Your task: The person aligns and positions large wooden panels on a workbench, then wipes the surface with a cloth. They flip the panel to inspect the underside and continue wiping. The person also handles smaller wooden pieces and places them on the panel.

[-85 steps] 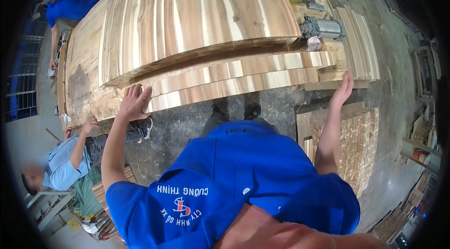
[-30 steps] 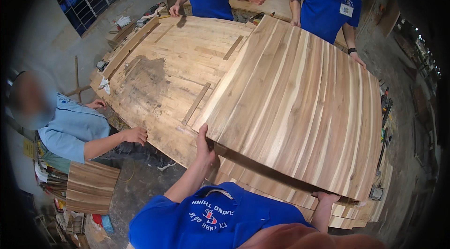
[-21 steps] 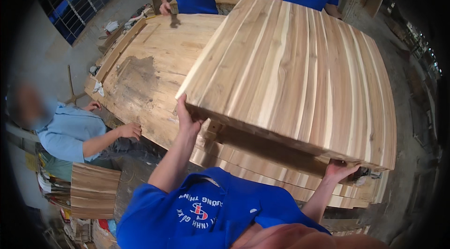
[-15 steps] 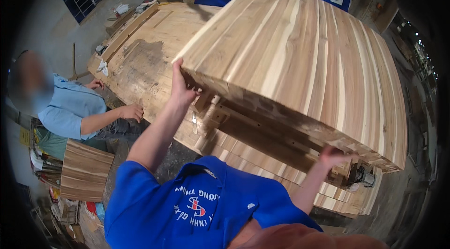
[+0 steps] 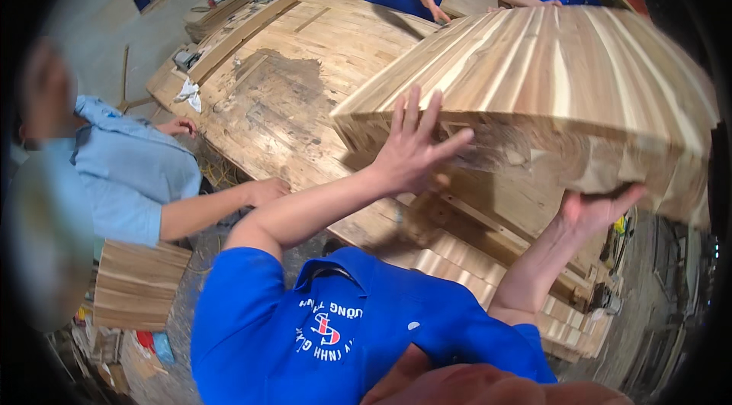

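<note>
A large striped wooden panel [image 5: 526, 69] is tilted over the workbench, its thick front edge toward me. My left hand [image 5: 415, 142] lies against the near left part of that edge, fingers spread and not wrapped round it. Lower down on the right, my right hand [image 5: 598, 207] holds the panel from underneath, palm up; its fingertips are partly hidden. Beneath the panel shows a wooden frame [image 5: 488, 233] with rails, and striped boards [image 5: 465, 268] lie nearer me. At the far side a co-worker in blue reaches a hand [image 5: 543, 3] to the panel's back edge.
A big wooden worktable [image 5: 305, 100] with a dark stain spreads to the left, with a long batten [image 5: 244, 35] and a white cloth [image 5: 188, 94] along its edge. A person in light blue [image 5: 141, 176] stands at left, near a leaning board [image 5: 141, 283]. Another person in blue is beyond the panel.
The panel has moved right, and its near edge has tipped up to face me more. My left hand has gone from gripping its corner to spread fingers against the edge.
</note>
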Demonstrator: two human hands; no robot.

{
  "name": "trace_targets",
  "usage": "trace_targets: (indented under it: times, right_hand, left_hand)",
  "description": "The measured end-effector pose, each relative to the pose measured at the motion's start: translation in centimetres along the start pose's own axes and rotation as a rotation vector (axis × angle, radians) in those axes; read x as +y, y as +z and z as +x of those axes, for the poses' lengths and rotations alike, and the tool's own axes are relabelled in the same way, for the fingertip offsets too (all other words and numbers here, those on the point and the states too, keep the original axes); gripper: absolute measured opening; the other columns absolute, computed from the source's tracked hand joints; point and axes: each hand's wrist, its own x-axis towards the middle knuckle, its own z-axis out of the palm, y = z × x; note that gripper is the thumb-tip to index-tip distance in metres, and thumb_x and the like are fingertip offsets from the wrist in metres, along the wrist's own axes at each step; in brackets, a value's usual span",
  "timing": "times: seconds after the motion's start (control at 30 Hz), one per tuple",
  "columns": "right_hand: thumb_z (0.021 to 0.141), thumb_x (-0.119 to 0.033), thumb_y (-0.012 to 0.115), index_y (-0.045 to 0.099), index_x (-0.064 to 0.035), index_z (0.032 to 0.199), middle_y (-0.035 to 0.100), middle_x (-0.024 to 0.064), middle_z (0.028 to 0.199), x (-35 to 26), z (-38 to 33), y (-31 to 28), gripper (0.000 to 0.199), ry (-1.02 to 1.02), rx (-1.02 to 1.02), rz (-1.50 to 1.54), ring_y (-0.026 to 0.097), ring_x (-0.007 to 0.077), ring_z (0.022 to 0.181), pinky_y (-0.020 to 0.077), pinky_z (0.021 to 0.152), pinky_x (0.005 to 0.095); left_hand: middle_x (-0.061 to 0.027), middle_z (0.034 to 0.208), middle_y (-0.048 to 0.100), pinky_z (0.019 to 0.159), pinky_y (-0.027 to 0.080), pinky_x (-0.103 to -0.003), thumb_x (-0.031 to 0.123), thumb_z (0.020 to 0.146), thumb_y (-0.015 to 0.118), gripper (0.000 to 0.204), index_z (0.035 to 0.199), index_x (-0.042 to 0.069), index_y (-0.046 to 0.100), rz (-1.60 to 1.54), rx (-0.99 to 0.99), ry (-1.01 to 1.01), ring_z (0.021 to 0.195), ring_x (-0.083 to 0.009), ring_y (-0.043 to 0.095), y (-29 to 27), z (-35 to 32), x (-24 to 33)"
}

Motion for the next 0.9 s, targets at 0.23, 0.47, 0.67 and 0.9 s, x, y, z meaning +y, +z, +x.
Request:
trace_targets:
  times: [0.23, 0.47, 0.67, 0.9]
  right_hand:
    - [0.091, -0.038, 0.055, 0.045, -0.0084, 0.129, 0.051, 0.0082, 0.127, 8.0, -2.6, 14.1, 0.048, 0.071, -0.335, -0.152, 0.048, 0.0242, 0.118, 0.0366, 0.101, 0.0421]
    - [0.088, -0.025, 0.062, 0.057, -0.0087, 0.096, 0.063, 0.0089, 0.082, 17.6, -6.9, 28.6, 0.019, 0.138, -0.942, -0.152, 0.06, 0.0213, 0.067, 0.0499, 0.057, 0.032]
    - [0.065, -0.056, 0.074, 0.013, -0.0014, 0.145, 0.023, 0.0235, 0.146, 26.2, -14.1, 21.5, 0.115, 0.16, -1.102, -0.527, 0.024, 0.0331, 0.137, 0.0252, 0.111, 0.0446]
    - [0.061, -0.037, 0.077, 0.042, -0.0023, 0.124, 0.059, 0.0231, 0.103, 34.4, -23.1, 9.4, 0.08, 0.156, -1.026, -1.065, 0.059, 0.0382, 0.097, 0.0485, 0.081, 0.0425]
  left_hand:
    - [-0.0288, 0.131, 0.026, 0.09, 0.032, -0.052, 0.052, 0.053, 0.077, 0.112, 0.146, 0.022, 0.02, -0.115, 0.487, -0.09, 0.118, -0.0406, 0.032, 0.8, -2.4, -10.6]
    - [-0.024, 0.133, 0.016, 0.101, 0.03, -0.049, 0.032, 0.055, 0.084, 0.117, 0.145, 0.01, 0.012, -0.416, 0.487, -0.398, 0.122, -0.0392, 0.026, -1.6, -5.9, -16.8]
    - [-0.0205, 0.138, 0.02, 0.105, 0.026, -0.047, 0.026, 0.059, 0.083, 0.114, 0.143, 0.003, 0.009, -0.708, 0.6, -0.586, 0.127, -0.0336, 0.025, -3.6, -8.4, -21.9]
    - [-0.0196, 0.137, 0.025, 0.109, 0.022, -0.041, 0.017, 0.064, 0.073, 0.1, 0.141, -0.001, 0.012, -0.706, 0.646, -0.813, 0.129, -0.0304, 0.027, -3.7, -10.0, -23.0]
